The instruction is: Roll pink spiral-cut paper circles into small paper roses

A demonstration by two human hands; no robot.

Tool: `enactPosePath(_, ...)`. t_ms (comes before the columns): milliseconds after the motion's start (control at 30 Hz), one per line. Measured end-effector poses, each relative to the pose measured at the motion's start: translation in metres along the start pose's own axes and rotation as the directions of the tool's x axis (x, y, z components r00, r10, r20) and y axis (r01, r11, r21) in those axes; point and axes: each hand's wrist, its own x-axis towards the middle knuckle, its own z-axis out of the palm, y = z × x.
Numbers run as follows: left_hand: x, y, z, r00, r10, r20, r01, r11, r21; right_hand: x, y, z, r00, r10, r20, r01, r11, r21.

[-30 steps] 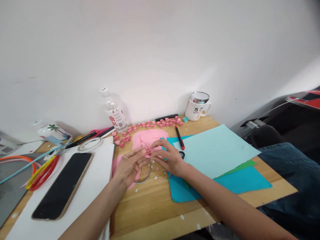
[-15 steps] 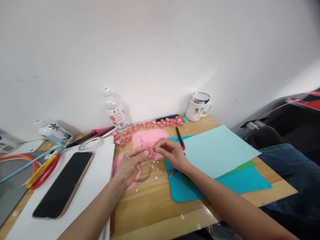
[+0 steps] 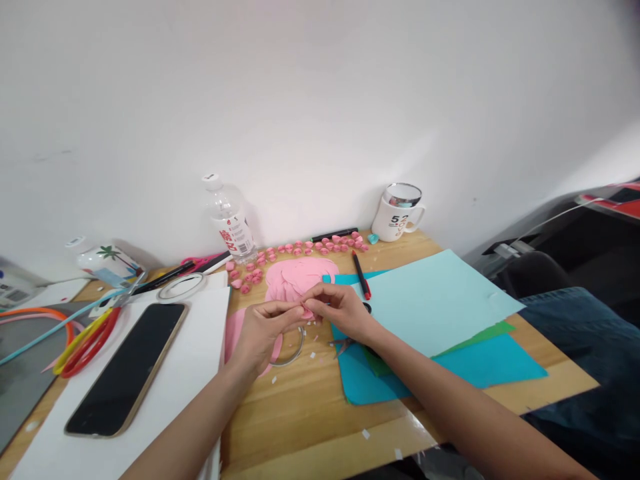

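Note:
Above the wooden desk, my left hand [image 3: 260,333] and my right hand [image 3: 343,308] meet with fingertips pinched together. Between them is a small rolled pink paper flower [image 3: 303,305], mostly covered by the fingers. Just behind lies a pile of pink paper cutouts [image 3: 300,271]. Several small pink paper flowers [image 3: 298,251] stand in loose rows beyond the pile. A roll of clear tape [image 3: 299,350] lies below the hands, partly hidden by my left hand. Scissors [image 3: 343,345] show in part under my right wrist.
On the right are light blue paper [image 3: 435,303], a red-capped pen [image 3: 361,277] and a white mug [image 3: 393,220]. A bottle [image 3: 233,227] stands by the wall. To the left lie a phone [image 3: 127,367], white sheets [image 3: 195,360] and red-and-yellow-handled scissors [image 3: 93,343]. White paper scraps dot the desk.
My right hand has moved slightly down and left, its fingers closing over the paper flower against my left fingers. The flower, plainly visible before, is now mostly hidden.

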Motion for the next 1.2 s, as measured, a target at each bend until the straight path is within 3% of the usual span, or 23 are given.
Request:
enactPosePath(200,0.0010,-0.0006,-0.0018,0.995,0.009,-0.104,-0.010,1.000,-0.006,0.0011,0.0026,0.0022,0.997,0.057,-0.053,-0.049,0.989,0.139)
enactPosePath(367,0.0029,-0.0003,-0.0026,0.991,0.043,-0.130,-0.039,0.999,0.038,-0.0006,0.0028,0.0030,0.997,0.046,-0.061,-0.042,0.997,0.072)
enactPosePath(600,0.0016,0.0004,-0.0001,0.978,0.125,-0.165,-0.084,0.968,0.235,-0.0012,0.0050,0.0034,0.996,0.002,-0.086,-0.004,1.000,-0.020)
enactPosePath(867,0.0011,0.0020,0.0005,0.976,0.163,-0.142,-0.102,0.926,0.364,-0.0003,0.0035,0.0003,0.999,-0.021,-0.026,0.017,0.992,-0.124)
enactPosePath(1067,0.0007,0.0046,0.0003,0.977,0.168,-0.135,-0.095,0.898,0.429,-0.0005,0.0053,-0.0002,0.993,-0.115,-0.024,0.104,0.958,-0.268)
enactPosePath(1200,0.0010,0.0013,-0.0010,0.974,0.205,-0.101,-0.123,0.844,0.522,-0.0021,0.0101,0.0011,0.963,-0.268,0.010,0.244,0.861,-0.446)
